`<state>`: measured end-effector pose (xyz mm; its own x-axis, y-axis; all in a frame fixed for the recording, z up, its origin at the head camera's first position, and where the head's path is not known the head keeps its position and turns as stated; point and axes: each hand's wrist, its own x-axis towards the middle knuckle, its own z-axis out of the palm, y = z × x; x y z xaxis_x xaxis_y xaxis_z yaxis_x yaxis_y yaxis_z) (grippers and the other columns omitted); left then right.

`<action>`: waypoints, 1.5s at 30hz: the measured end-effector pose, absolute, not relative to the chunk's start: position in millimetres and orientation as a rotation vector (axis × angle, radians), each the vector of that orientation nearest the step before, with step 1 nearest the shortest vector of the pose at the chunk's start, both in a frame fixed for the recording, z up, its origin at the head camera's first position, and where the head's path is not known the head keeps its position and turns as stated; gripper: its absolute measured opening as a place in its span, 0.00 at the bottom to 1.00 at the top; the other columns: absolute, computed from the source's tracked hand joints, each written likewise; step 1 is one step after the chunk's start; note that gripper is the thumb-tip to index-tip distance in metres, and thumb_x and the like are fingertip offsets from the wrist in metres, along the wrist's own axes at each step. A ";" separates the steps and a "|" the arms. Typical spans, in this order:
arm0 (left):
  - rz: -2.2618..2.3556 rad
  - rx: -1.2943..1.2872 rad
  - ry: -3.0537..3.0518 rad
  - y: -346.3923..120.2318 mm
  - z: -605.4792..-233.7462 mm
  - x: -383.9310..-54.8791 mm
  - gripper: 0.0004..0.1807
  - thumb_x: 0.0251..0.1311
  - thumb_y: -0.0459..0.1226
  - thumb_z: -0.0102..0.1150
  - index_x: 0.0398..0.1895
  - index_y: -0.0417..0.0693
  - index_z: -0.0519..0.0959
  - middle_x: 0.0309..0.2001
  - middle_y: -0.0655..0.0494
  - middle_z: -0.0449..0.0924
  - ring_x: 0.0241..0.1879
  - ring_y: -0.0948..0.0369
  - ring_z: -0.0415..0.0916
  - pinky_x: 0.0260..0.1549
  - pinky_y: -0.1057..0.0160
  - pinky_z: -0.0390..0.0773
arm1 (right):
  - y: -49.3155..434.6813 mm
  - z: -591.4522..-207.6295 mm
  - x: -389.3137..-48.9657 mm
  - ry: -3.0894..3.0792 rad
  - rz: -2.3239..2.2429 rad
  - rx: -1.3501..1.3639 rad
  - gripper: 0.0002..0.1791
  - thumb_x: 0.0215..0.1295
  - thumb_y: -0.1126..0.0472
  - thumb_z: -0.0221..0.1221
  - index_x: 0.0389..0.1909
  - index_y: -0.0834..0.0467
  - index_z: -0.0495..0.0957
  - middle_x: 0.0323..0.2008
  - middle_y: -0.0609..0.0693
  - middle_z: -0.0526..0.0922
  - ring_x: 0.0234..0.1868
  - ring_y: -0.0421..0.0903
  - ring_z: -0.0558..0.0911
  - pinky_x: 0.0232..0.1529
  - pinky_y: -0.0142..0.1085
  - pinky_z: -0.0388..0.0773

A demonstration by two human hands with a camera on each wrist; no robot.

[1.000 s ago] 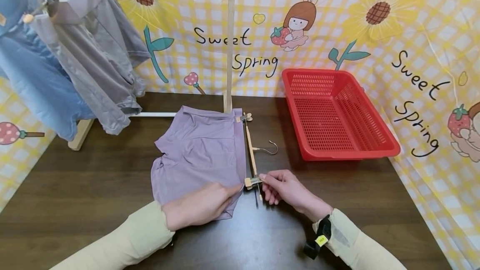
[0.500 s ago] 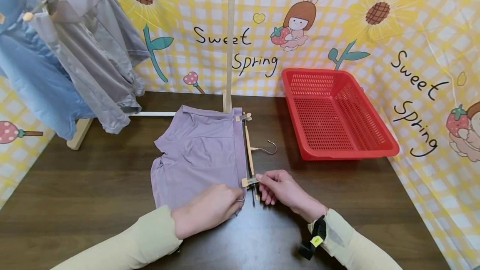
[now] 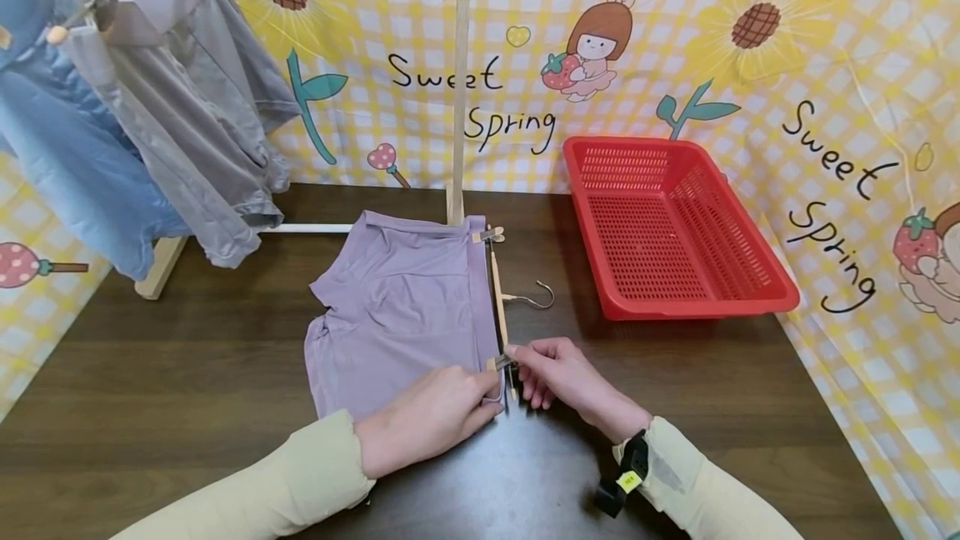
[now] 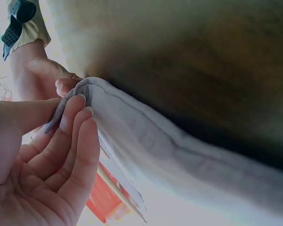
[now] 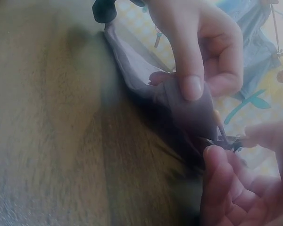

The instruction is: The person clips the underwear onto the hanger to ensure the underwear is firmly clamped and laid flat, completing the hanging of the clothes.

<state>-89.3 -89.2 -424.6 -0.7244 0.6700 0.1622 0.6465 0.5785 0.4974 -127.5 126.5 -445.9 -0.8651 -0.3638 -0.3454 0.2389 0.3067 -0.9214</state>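
Note:
Purple boxer briefs [image 3: 405,298] lie on the table, waistband toward the right. My left hand [image 3: 431,411] pinches the near corner of the waistband; the left wrist view shows the cloth between thumb and fingers. Along the waistband lies a wooden clip hanger [image 3: 501,307], its metal hook pointing right. Its far clip [image 3: 487,234] sits on the far corner of the waistband. My right hand [image 3: 566,373] pinches the near clip [image 3: 498,363] by its tail, with the clip's front at the waistband edge. Whether cloth is inside that clip's mouth is partly hidden by my fingers.
A red plastic basket [image 3: 675,232] stands at the back right. At the left, blue shorts [image 3: 82,140] and grey shorts [image 3: 180,107] hang from hangers on a rack. A wooden upright [image 3: 461,90] rises behind the briefs, and a white bar [image 3: 311,228] runs low at the back.
My left hand has moved right, drawing the waistband corner up to the near clip. My right hand has shifted slightly left with the clip, still pinching it.

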 end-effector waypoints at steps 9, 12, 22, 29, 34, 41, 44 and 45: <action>0.995 1.076 2.724 -91.5 -415.6 -99.1 0.10 0.73 0.42 0.59 0.32 0.52 0.79 0.21 0.70 0.72 0.20 0.72 0.70 0.22 0.70 0.73 | 126.5 -443.2 -128.2 1.999 -1.620 -0.066 0.31 0.77 0.42 0.52 0.27 0.66 0.78 0.18 0.53 0.79 0.15 0.42 0.77 0.17 0.32 0.73; 1.060 1.039 2.751 -91.4 -408.2 -107.7 0.07 0.74 0.41 0.58 0.38 0.48 0.80 0.22 0.68 0.72 0.20 0.71 0.69 0.22 0.69 0.74 | 127.6 -442.7 -129.0 1.984 -1.613 -0.081 0.30 0.79 0.46 0.50 0.29 0.69 0.80 0.18 0.53 0.80 0.16 0.42 0.77 0.18 0.32 0.73; 0.851 0.956 2.895 -75.3 -400.0 -150.6 0.12 0.71 0.36 0.60 0.53 0.40 0.80 0.44 0.52 0.81 0.38 0.59 0.79 0.41 0.58 0.79 | 134.3 -438.3 -130.0 1.996 -1.495 -0.272 0.22 0.78 0.54 0.53 0.40 0.69 0.86 0.21 0.58 0.83 0.16 0.41 0.78 0.18 0.31 0.75; 0.722 0.857 2.877 -63.6 -410.0 -179.0 0.19 0.65 0.36 0.67 0.56 0.36 0.79 0.48 0.44 0.80 0.45 0.51 0.80 0.48 0.54 0.78 | 134.3 -437.7 -125.8 1.997 -1.449 -0.319 0.16 0.77 0.57 0.54 0.40 0.67 0.81 0.26 0.58 0.85 0.20 0.44 0.80 0.20 0.33 0.77; 0.702 0.789 2.876 -60.6 -420.0 -199.7 0.13 0.62 0.37 0.69 0.46 0.38 0.83 0.41 0.46 0.82 0.42 0.52 0.81 0.45 0.54 0.78 | 133.7 -435.6 -124.3 1.976 -1.448 -0.312 0.13 0.76 0.59 0.55 0.42 0.67 0.80 0.29 0.58 0.85 0.22 0.45 0.81 0.21 0.34 0.79; 0.709 0.733 2.850 -60.6 -423.3 -212.8 0.05 0.60 0.36 0.69 0.31 0.46 0.82 0.32 0.54 0.82 0.35 0.55 0.80 0.39 0.57 0.78 | 132.1 -436.5 -124.0 1.892 -1.507 -0.310 0.14 0.75 0.60 0.56 0.48 0.69 0.77 0.34 0.60 0.86 0.26 0.47 0.84 0.26 0.37 0.83; 0.714 0.707 2.863 -61.4 -423.0 -210.6 0.07 0.60 0.37 0.69 0.28 0.48 0.80 0.29 0.57 0.81 0.34 0.56 0.79 0.38 0.58 0.78 | 131.1 -438.9 -124.6 1.875 -1.514 -0.317 0.16 0.76 0.58 0.57 0.52 0.69 0.77 0.36 0.60 0.86 0.27 0.48 0.85 0.27 0.38 0.83; 0.726 0.706 2.868 -62.0 -423.1 -209.2 0.08 0.60 0.37 0.69 0.27 0.49 0.79 0.28 0.57 0.80 0.33 0.56 0.78 0.37 0.58 0.78 | 130.8 -439.6 -124.7 1.867 -1.514 -0.327 0.17 0.76 0.58 0.57 0.53 0.69 0.77 0.36 0.60 0.86 0.27 0.48 0.85 0.29 0.38 0.83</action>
<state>-209.2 -62.0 -423.1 -0.8874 0.4607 0.0164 0.4130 0.7787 0.4723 -124.7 130.8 -439.6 -0.7228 -0.5914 -0.3575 0.2274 0.2850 -0.9312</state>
